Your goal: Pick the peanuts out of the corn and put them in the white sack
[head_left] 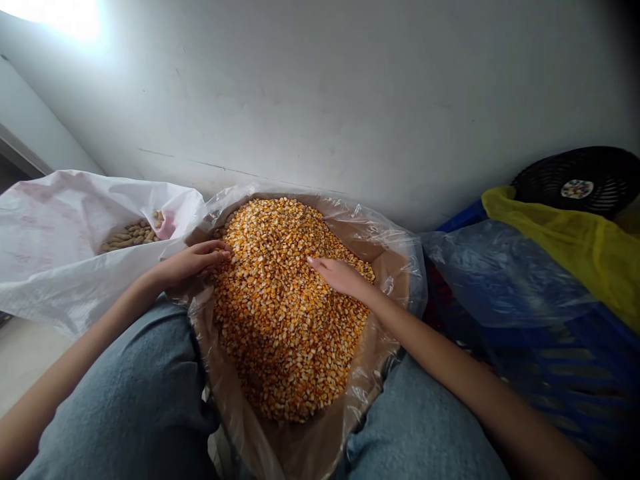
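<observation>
While near corn's edge (285, 313); hands (193, 261) (340, 277) apart

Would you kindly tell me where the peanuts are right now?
In the head view, the peanuts lie inside the white woven sack on the left, just beyond the left hand and beside the heap of corn kernels.

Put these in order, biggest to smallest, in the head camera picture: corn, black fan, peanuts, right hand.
Corn, black fan, then peanuts and right hand: those two look alike, so unranked.
</observation>
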Motion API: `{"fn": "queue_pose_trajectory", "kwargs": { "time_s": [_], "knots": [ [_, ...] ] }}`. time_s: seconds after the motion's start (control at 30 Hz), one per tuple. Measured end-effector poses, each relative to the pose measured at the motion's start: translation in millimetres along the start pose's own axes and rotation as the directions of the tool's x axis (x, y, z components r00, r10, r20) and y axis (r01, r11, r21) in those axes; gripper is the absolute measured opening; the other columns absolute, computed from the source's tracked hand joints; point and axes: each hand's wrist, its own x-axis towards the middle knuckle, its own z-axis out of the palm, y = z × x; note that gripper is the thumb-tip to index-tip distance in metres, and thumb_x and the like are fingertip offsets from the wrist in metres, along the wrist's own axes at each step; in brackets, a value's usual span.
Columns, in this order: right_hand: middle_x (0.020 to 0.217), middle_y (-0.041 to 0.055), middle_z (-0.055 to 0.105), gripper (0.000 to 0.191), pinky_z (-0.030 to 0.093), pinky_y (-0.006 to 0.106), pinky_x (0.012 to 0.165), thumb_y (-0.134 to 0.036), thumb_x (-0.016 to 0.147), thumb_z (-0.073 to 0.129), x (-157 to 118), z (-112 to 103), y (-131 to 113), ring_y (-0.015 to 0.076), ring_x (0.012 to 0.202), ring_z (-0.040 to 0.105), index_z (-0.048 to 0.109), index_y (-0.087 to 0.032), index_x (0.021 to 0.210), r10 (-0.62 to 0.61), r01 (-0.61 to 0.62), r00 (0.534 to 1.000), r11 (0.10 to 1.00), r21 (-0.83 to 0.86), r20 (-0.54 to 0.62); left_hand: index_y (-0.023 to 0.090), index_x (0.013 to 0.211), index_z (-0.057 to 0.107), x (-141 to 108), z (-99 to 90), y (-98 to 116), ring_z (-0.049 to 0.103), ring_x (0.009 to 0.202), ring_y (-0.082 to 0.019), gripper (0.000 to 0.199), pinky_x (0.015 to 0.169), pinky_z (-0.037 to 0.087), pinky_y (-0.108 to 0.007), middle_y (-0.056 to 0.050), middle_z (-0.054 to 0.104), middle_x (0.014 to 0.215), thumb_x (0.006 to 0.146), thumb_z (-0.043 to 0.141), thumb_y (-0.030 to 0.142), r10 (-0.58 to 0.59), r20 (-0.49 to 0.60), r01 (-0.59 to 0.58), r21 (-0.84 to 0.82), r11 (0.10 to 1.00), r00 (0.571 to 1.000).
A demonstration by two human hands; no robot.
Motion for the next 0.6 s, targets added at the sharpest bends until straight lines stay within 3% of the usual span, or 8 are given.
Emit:
{"fn": "queue_pose_trajectory", "kwargs": {
  "time_s": [0.13, 0.23, 0.3, 0.37, 0.43, 0.53, 0.6],
  "knots": [
    [0.066, 0.0065, 0.063, 0.077, 0.037, 0.024, 0.063, -0.064, 0.077, 0.003, 0.0, 0.6, -0.6, 0.0179, 0.067, 0.058, 0.063, -0.017, 0.067, 0.049, -0.048, 0.999, 0.997, -0.053, 0.016, 0.020, 0.097, 0.059, 0.4, 0.0, -0.1, 0.041, 0.050, -0.009, 0.050, 0.044, 0.035, -0.019, 0.002, 0.048, 0.056, 0.061, 0.054, 0.055, 0.005, 0.009, -0.005, -0.014, 1.000, 1.000],
    [0.078, 0.0063, 0.064, 0.074, 0.037, 0.024, 0.065, -0.062, 0.078, 0.004, -0.3, -0.1, -0.6, 0.0180, 0.075, 0.058, 0.064, -0.019, 0.080, 0.020, -0.020, 1.000, 1.000, -0.006, -0.013, 0.021, 0.097, 0.059, 0.4, 0.0, -0.1, 0.041, 0.050, -0.010, 0.050, 0.045, 0.036, -0.019, 0.002, 0.048, 0.056, 0.061, 0.054, 0.056, -0.001, 0.010, 0.001, -0.008, 1.000, 1.000],
    [0.083, 0.0063, 0.064, 0.071, 0.037, 0.024, 0.066, -0.064, 0.077, 0.009, -0.5, 0.1, -0.7, 0.0187, 0.078, 0.057, 0.064, -0.020, 0.084, -0.007, 0.008, 0.999, 0.999, -0.032, 0.043, 0.021, 0.097, 0.059, 0.5, -0.1, -0.2, 0.041, 0.051, -0.010, 0.051, 0.045, 0.036, -0.019, 0.001, 0.048, 0.055, 0.061, 0.053, 0.056, -0.005, 0.004, 0.005, -0.002, 1.000, 1.000],
    [0.076, 0.0069, 0.064, 0.073, 0.037, 0.025, 0.066, -0.066, 0.076, 0.008, -0.6, -0.3, -1.3, 0.0189, 0.073, 0.058, 0.065, -0.019, 0.074, 0.010, -0.004, 0.997, 0.996, -0.086, 0.079, 0.021, 0.097, 0.059, 0.5, -0.1, -0.3, 0.042, 0.051, -0.010, 0.051, 0.045, 0.036, -0.019, 0.001, 0.048, 0.055, 0.061, 0.053, 0.056, -0.006, -0.001, 0.006, -0.001, 1.000, 1.000],
    [0.067, 0.0070, 0.063, 0.078, 0.037, 0.025, 0.065, -0.064, 0.076, 0.002, -1.1, -1.4, -2.3, 0.0184, 0.068, 0.058, 0.064, -0.018, 0.065, 0.036, -0.032, 0.998, 0.995, -0.099, 0.043, 0.021, 0.097, 0.059, 0.5, 0.0, -0.4, 0.042, 0.051, -0.010, 0.051, 0.045, 0.036, -0.019, 0.001, 0.048, 0.056, 0.061, 0.053, 0.056, -0.006, 0.000, 0.006, -0.001, 1.000, 1.000],
    [0.076, 0.0058, 0.064, 0.075, 0.037, 0.024, 0.065, -0.062, 0.078, 0.002, -2.2, -2.1, -3.4, 0.0180, 0.074, 0.058, 0.064, -0.020, 0.077, -0.014, 0.013, 1.000, 0.999, -0.053, -0.020, 0.021, 0.097, 0.059, 0.5, 0.0, -0.5, 0.042, 0.051, -0.010, 0.050, 0.044, 0.036, -0.019, 0.001, 0.049, 0.057, 0.061, 0.054, 0.056, 0.001, 0.006, -0.001, -0.001, 1.000, 1.000],
    [0.083, 0.0056, 0.064, 0.070, 0.037, 0.024, 0.065, -0.064, 0.077, 0.008, -2.6, -1.6, -3.7, 0.0182, 0.077, 0.058, 0.064, -0.021, 0.083, -0.064, 0.066, 0.998, 0.996, -0.061, 0.027, 0.021, 0.097, 0.059, 0.4, 0.0, -0.4, 0.042, 0.051, -0.010, 0.049, 0.044, 0.036, -0.019, 0.001, 0.049, 0.057, 0.061, 0.054, 0.055, 0.011, 0.005, -0.011, -0.006, 1.000, 1.000]
  ]
}}
